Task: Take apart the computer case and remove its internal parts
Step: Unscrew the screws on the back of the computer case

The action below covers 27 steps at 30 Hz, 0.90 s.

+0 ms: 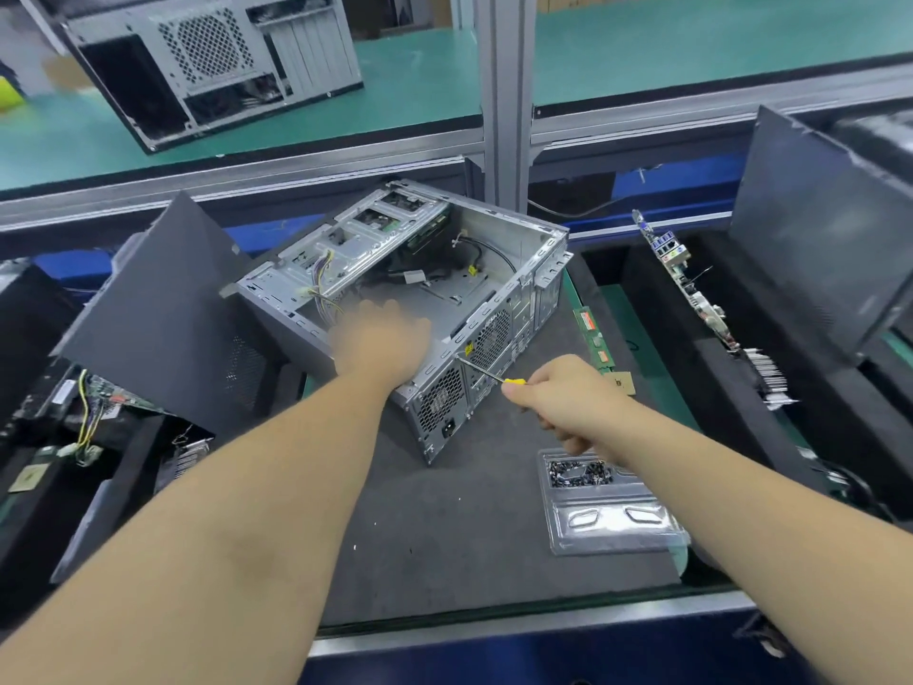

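Under our blurred left grip [380,338], whose clench we cannot tell, sits the computer case [420,299], stiff, sharp-edged sheet metal best held by its rim, while our right grip [558,393] clasps the screwdriver [486,374].

The open case [410,289] stood mid-mat, cables [321,289] crowding its left. Bare mat [444,536] lay near. A screw tray [607,506] blocked the right.

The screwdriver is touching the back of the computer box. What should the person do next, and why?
Probably turn the screwdriver to loosen a screw there. The right hand grips its yellow handle, its tip meets the rear panel of the computer case, and the left hand reaches into the open case.
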Available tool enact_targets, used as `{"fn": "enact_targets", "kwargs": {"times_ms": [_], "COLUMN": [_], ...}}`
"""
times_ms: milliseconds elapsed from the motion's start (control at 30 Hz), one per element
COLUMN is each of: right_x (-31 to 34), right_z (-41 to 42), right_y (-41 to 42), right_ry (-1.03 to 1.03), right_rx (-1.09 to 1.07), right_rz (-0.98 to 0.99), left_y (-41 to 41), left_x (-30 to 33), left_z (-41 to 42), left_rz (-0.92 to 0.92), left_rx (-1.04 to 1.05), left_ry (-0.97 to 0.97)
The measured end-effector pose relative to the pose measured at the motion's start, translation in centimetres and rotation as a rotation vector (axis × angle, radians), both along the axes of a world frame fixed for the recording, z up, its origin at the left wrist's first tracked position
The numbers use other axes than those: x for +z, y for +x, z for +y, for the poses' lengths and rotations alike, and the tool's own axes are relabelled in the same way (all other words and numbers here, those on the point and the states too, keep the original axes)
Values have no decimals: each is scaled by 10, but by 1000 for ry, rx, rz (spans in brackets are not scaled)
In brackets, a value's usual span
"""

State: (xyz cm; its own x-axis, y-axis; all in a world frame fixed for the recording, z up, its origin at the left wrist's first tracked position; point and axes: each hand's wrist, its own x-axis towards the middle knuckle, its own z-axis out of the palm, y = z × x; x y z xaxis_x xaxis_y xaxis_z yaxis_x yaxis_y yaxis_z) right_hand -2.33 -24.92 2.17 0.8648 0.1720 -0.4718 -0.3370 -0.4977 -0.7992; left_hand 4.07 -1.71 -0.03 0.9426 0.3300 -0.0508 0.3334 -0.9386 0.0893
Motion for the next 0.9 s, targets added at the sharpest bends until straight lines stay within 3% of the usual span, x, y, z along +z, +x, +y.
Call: {"fn": "enact_targets", "kwargs": {"times_ms": [133, 367, 500, 700, 900], "right_x": [6, 3, -2, -9, -29], "right_z": [-3, -2, -3, -10, -9], "right_y": [5, 4, 6, 1, -17], "right_ry": [222, 380, 378, 569, 556], "right_rx": [-73, -141, -192, -300, -494], "right_rz": [359, 584, 526, 525, 90], "left_y": [0, 1, 0, -1, -2], "left_x": [-1, -1, -1, 3, 4], "left_z": [0, 0, 1, -2, -3], "left_rz": [29, 16, -2, 2, -2], "left_rx": [0, 9, 7, 18, 22], "left_ry": [10, 9, -4, -13, -16]}}
